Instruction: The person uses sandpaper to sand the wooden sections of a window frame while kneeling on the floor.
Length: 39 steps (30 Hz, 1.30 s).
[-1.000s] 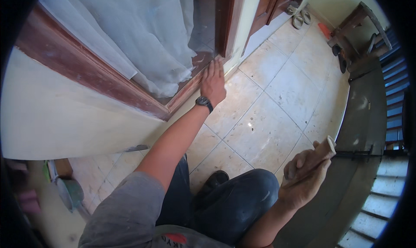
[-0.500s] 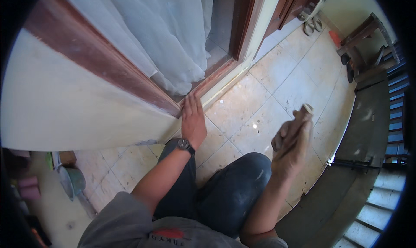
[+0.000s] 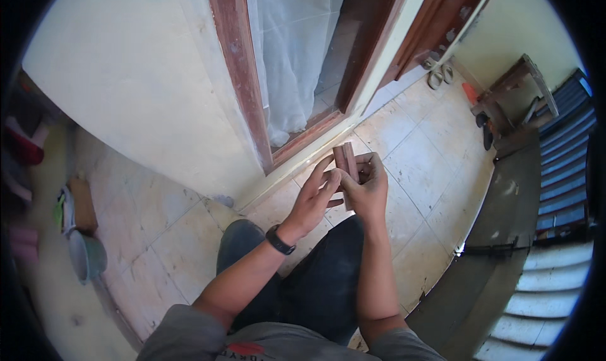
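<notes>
In front of my knees, both hands are at a short reddish-brown block (image 3: 344, 160) that looks wrapped in sandpaper. My right hand (image 3: 369, 190) grips it from the right, thumb on the near face and fingers curled behind. From the other side, the thumb and fingertips of my left hand (image 3: 312, 200) close on its left edge. A dark watch (image 3: 279, 240) is on my left wrist. Beyond the block stands a window with a worn reddish-brown wooden frame (image 3: 307, 137). The block's back and some fingertips are hidden.
A pale wall (image 3: 145, 77) juts out at left. White curtain (image 3: 290, 64) hangs behind the glass. Beside the wall's far side a grey-green basin (image 3: 95, 260) lies on the tiled floor (image 3: 410, 156). Sandals (image 3: 435, 79) and a wooden chair (image 3: 505, 102) stand far right, near a slatted metal gate (image 3: 565, 165).
My left hand has left the window frame's lower corner and come to the block. My right hand has brought the block leftward, in front of my knees. The view has turned somewhat.
</notes>
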Each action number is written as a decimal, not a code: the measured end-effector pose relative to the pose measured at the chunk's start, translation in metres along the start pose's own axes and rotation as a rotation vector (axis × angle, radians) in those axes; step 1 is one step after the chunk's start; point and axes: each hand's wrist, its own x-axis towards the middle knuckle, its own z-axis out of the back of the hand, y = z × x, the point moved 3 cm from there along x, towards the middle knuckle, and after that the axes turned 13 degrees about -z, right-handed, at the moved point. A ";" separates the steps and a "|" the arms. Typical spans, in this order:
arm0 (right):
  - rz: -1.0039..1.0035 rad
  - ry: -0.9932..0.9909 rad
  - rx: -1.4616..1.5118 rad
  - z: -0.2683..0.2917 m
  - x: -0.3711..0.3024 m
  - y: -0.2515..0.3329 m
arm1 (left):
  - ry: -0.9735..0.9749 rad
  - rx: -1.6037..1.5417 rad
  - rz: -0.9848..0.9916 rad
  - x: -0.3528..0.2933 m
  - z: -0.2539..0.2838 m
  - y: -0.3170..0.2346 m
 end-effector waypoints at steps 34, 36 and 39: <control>-0.382 -0.856 0.091 -0.153 0.229 -0.164 | 0.312 1.064 0.237 -0.092 0.267 0.133; -0.319 -0.936 0.254 -0.145 0.249 -0.153 | 0.344 1.122 0.220 -0.089 0.269 0.135; -0.375 -0.837 0.115 -0.201 0.191 -0.161 | 0.343 1.180 0.215 -0.086 0.283 0.126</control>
